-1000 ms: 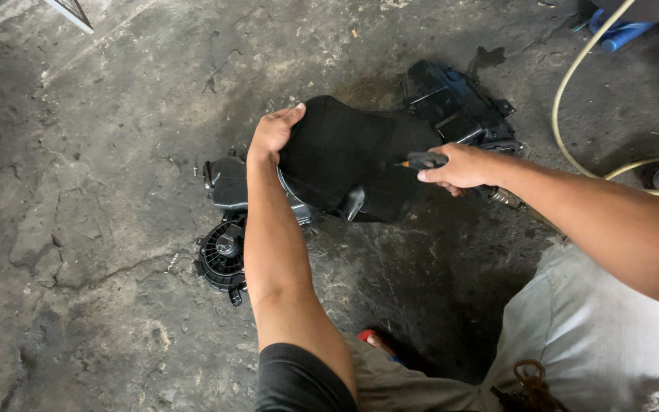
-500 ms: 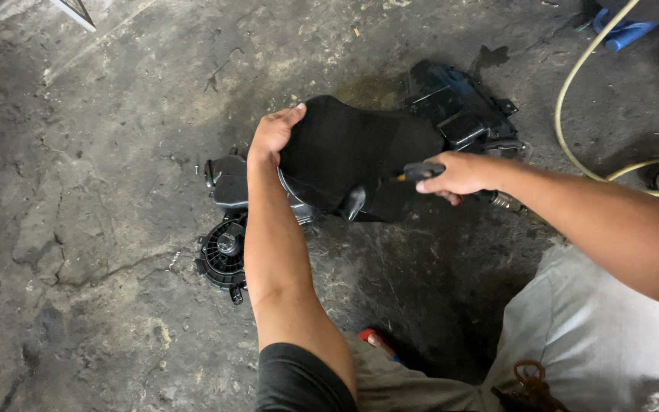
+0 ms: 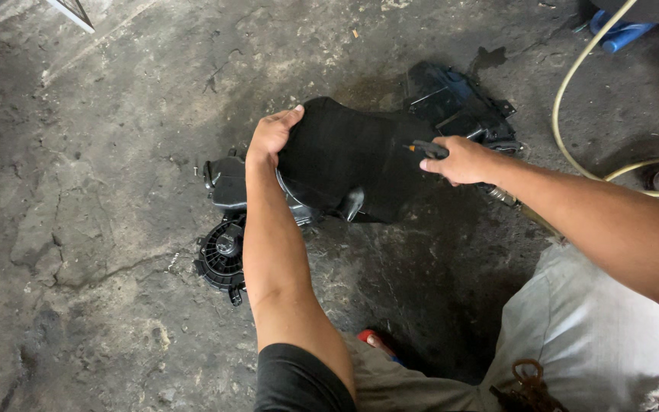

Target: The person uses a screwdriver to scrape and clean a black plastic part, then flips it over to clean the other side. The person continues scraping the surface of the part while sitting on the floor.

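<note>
A large black plastic housing point(image 3: 360, 160) lies on the stained concrete floor in front of me. My left hand point(image 3: 272, 133) grips its upper left edge and tilts it up. My right hand point(image 3: 459, 159) is closed around a small dark tool point(image 3: 427, 146) with an orange tip, held against the housing's right side. A round black blower fan point(image 3: 221, 255) rests on the floor just left of my left forearm. A smaller black part point(image 3: 226, 179) sits above the fan, beside the housing.
Another black plastic casing point(image 3: 455, 103) lies behind the housing. A yellowish hose point(image 3: 566, 137) curves along the right side. A blue object point(image 3: 619, 34) sits at the top right. My knee in grey trousers point(image 3: 596, 328) fills the lower right.
My right hand has shifted the tool slightly along the housing's right side. My left hand keeps its grip on the edge.
</note>
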